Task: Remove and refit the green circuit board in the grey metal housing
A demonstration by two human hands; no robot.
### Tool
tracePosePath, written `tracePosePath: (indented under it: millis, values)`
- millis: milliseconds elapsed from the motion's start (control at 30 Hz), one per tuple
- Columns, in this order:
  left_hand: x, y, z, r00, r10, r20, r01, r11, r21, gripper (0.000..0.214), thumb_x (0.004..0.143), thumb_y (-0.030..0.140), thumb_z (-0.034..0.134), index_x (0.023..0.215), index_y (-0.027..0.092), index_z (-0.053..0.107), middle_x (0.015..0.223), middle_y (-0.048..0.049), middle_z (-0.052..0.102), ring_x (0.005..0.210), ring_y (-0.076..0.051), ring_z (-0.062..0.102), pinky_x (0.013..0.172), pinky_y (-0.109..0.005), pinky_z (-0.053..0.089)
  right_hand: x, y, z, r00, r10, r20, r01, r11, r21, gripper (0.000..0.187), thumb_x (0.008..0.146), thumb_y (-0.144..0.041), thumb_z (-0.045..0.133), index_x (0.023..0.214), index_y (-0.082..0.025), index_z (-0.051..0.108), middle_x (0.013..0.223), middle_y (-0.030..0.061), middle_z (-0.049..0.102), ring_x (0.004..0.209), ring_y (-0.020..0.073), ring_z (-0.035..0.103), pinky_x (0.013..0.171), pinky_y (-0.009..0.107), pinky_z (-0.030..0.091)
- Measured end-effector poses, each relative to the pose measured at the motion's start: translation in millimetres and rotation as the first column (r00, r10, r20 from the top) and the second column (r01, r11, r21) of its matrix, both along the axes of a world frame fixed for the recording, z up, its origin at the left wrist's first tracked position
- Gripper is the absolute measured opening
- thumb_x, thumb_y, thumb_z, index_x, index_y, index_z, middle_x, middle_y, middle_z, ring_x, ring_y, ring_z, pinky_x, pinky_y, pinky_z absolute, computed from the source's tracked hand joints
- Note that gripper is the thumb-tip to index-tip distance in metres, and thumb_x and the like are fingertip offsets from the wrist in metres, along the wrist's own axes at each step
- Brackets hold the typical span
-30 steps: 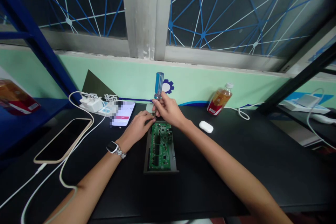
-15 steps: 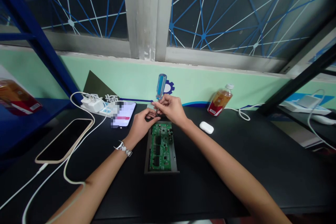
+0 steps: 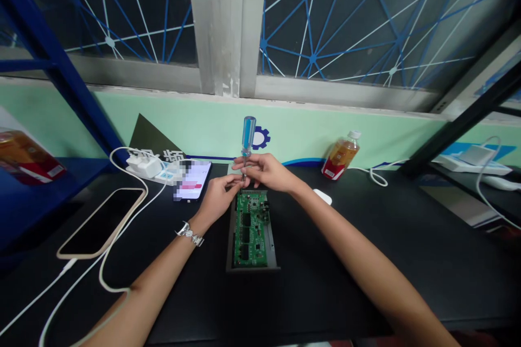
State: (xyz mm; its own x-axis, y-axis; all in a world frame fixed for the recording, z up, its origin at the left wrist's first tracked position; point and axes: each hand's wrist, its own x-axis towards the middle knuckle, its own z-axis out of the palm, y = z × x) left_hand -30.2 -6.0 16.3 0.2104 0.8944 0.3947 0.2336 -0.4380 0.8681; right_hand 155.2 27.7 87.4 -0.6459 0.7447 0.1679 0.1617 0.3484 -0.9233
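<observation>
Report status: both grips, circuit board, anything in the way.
Right grip on screwdriver, near upright. Left grip beside its shaft. Circuit board in metal tray. In the way: grips hide screwdriver tip.

Straight ahead, beyond the hands (image 3: 271,172), here's a pale green wall (image 3: 195,130) carrying a dark blue gear emblem (image 3: 261,137)! Above it, a grey, scuffed window frame (image 3: 230,32) splits dark panes (image 3: 350,16), blue and white lines criss-crossing them. Far left of the hands, a blue post (image 3: 65,78) slants; far right, a black one (image 3: 468,120). Beneath them all, the black bench (image 3: 293,298) stretches wide.
</observation>
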Motion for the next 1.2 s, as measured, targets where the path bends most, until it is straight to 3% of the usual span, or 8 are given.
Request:
tracePosePath:
  millis: [233, 400, 600, 767, 867, 1000, 1067, 1200]
  values:
    - [1, 0, -1.0, 0.999, -0.038, -0.034, 0.039, 0.998, 0.043, 0.024, 0.095, 0.033, 0.055, 0.105, 0.017, 0.071, 0.107, -0.0072, 0.075, 0.101, -0.023, 0.07, 0.092, -0.035, 0.052, -1, 5, -6.9, 0.999, -0.053, -0.006, 0.054, 0.997, 0.055, 0.027, 0.09, -0.035, 0.063, 0.104, -0.012, 0.068, 0.077, 0.0058, 0.073, 0.066, 0.0155, 0.07, 0.059, 0.025, 0.053]
    - [7, 1, -4.6, 0.994, 0.112, -0.009, -0.111, 0.991, 0.073, 0.026, 0.085, 0.038, 0.07, 0.101, 0.018, 0.067, 0.097, -0.0059, 0.074, 0.092, -0.021, 0.07, 0.087, -0.032, 0.053, -5, 4, -9.9, 0.987, -0.156, -0.042, 0.161, 0.973, 0.163, 0.022, 0.085, -0.036, 0.068, 0.086, -0.015, 0.064, 0.069, 0.0022, 0.069, 0.058, 0.0156, 0.068, 0.062, 0.029, 0.055]
    - [11, 6, -9.9, 0.973, 0.229, 0.035, -0.231, 0.97, 0.072, 0.029, 0.077, 0.042, 0.076, 0.081, 0.017, 0.062, 0.079, -0.0029, 0.07, 0.072, -0.017, 0.065, 0.069, -0.028, 0.053, -15, 1, -13.4, 0.92, -0.388, 0.053, 0.339, 0.856, 0.39, 0.023, 0.083, -0.038, 0.069, 0.076, -0.019, 0.059, 0.067, 0.0015, 0.066, 0.063, 0.0157, 0.064, 0.059, 0.026, 0.046]
    - [7, 10, -14.4, 0.984, 0.173, 0.049, -0.174, 0.985, 0.004, 0.026, 0.079, 0.04, 0.074, 0.079, 0.016, 0.066, 0.076, -0.0043, 0.071, 0.068, -0.018, 0.065, 0.066, -0.029, 0.051, -20, -1, -13.8, 0.891, -0.45, 0.057, 0.371, 0.796, 0.479, 0.031, 0.083, -0.047, 0.069, 0.074, -0.02, 0.057, 0.066, 0.0012, 0.065, 0.064, 0.016, 0.061, 0.059, 0.027, 0.045]
    - [2, 9, -12.6, 0.996, 0.076, 0.038, -0.075, 0.997, -0.03, 0.023, 0.084, 0.039, 0.069, 0.086, 0.015, 0.071, 0.083, -0.0069, 0.075, 0.078, -0.021, 0.069, 0.073, -0.031, 0.053, -17, -4, -7.4, 0.92, -0.385, 0.068, 0.326, 0.851, 0.411, 0.033, 0.082, -0.05, 0.07, 0.083, -0.019, 0.061, 0.075, 0.0037, 0.07, 0.065, 0.0165, 0.065, 0.059, 0.027, 0.047]
    - [-1, 6, -5.7, 1.0, -0.011, -0.007, 0.011, 1.0, -0.013, 0.025, 0.091, 0.037, 0.059, 0.094, 0.016, 0.073, 0.093, -0.0071, 0.076, 0.087, -0.023, 0.07, 0.079, -0.032, 0.052, -8, -6, 3.1, 0.99, -0.127, 0.064, 0.117, 0.984, 0.137, 0.037, 0.088, -0.043, 0.064, 0.114, -0.017, 0.063, 0.103, 0.009, 0.072, 0.066, 0.0146, 0.069, 0.053, 0.026, 0.051]
    - [-1, 5, -2.6, 0.998, -0.017, -0.061, 0.018, 1.0, 0.014, 0.027, 0.093, 0.037, 0.055, 0.094, 0.017, 0.073, 0.093, -0.0057, 0.076, 0.085, -0.023, 0.069, 0.076, -0.031, 0.051, -5, -7, 5.7, 0.998, -0.047, 0.038, 0.045, 0.998, 0.038, 0.038, 0.089, -0.037, 0.061, 0.122, -0.017, 0.06, 0.111, 0.0102, 0.071, 0.069, 0.0143, 0.07, 0.051, 0.024, 0.051]
    - [0, 3, 0.3, 0.989, -0.014, -0.146, 0.022, 0.998, 0.052, 0.028, 0.095, 0.036, 0.049, 0.093, 0.017, 0.071, 0.09, -0.0043, 0.074, 0.082, -0.022, 0.067, 0.075, -0.03, 0.05, -4, -7, 5.3, 0.998, -0.056, 0.008, 0.056, 0.998, -0.025, 0.032, 0.089, -0.028, 0.06, 0.117, -0.015, 0.062, 0.107, 0.0107, 0.072, 0.067, 0.0132, 0.07, 0.052, 0.023, 0.052]
